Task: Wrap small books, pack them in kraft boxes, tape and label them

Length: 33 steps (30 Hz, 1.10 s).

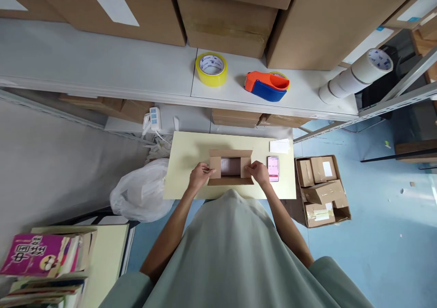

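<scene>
1. The open cardboard box [231,181] sits on the table [184,151], in front of the person.
2. From here, the left hand [199,176] pinches the left end flap [216,163] in its fingers; the right hand [259,173] grips the right end flap [243,162] likewise.
3. I'd keep both pulls even, so the box stays square and the creases don't tear.
4. Inside lies something pale [231,167]; I can't tell what.
5. Right of the table, a large carton [300,208] holds smaller boxes [322,192].
</scene>
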Each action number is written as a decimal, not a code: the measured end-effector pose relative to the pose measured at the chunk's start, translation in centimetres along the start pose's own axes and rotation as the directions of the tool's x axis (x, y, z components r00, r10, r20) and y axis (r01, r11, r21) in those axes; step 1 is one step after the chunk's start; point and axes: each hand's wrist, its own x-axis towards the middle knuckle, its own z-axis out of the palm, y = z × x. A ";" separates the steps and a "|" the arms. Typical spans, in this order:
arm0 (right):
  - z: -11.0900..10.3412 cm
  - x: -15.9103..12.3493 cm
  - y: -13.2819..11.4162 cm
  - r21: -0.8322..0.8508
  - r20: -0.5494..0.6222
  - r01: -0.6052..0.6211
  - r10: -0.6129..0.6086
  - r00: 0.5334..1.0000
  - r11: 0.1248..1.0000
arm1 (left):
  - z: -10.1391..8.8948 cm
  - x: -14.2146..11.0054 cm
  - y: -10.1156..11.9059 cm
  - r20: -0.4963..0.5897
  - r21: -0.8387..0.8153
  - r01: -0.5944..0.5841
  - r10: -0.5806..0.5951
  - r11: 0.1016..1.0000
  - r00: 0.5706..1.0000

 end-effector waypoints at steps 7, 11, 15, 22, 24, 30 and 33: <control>0.8 0.4 -0.8 -0.151 0.003 -0.031 0.032 0.999 0.988 | 0.8 0.8 0.0 -0.017 0.094 -0.070 0.072 0.993 0.997; 0.9 0.9 0.0 -0.087 0.004 0.021 -0.021 1.000 0.996 | 0.8 1.0 0.2 -0.007 0.106 -0.076 0.077 0.991 0.997; 0.1 0.9 1.2 0.074 0.067 0.138 -0.143 0.987 0.988 | -0.1 0.8 0.4 0.050 0.065 -0.086 0.083 0.994 0.995; -3.0 -3.1 3.1 0.164 0.080 0.444 -0.461 0.884 0.881 | -2.6 -3.0 0.4 0.245 0.087 -0.468 0.437 0.879 0.866; -3.3 -3.9 3.3 0.065 0.169 0.545 -0.548 0.819 0.836 | -2.7 -3.8 0.4 0.347 0.139 -0.514 0.445 0.846 0.826; -2.2 -3.7 2.5 -0.181 0.256 0.614 -0.566 0.784 0.768 | -1.7 -3.5 0.9 0.332 0.151 -0.529 0.461 0.835 0.823; -2.1 -2.7 2.2 -0.115 0.220 0.570 -0.539 0.813 0.813 | -1.3 -2.7 1.0 0.229 0.178 -0.459 0.417 0.870 0.880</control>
